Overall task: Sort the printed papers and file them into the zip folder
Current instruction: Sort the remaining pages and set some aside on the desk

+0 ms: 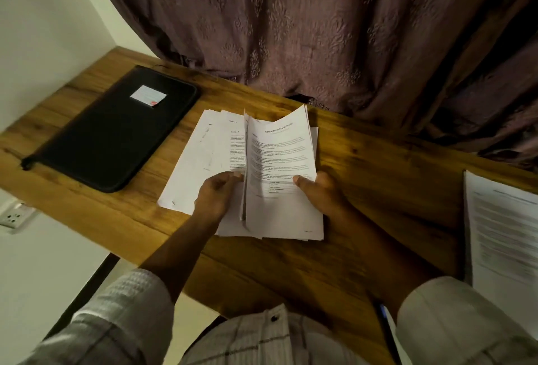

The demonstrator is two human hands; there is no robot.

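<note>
Your shirt fills the near edge. Beyond it the papers lie mid-tabletop, a loose heap with its upper sheets lifted and bowed. Your right grip holds those lifted sheets, thumb on the printed face, fingers hidden beneath. Your left grip curls round their left edge, above flat pages fanned out to the left. The black folder lies closed at far left, near the papers but apart. A second stack sits at the right edge, and a curtain hangs behind.
</note>
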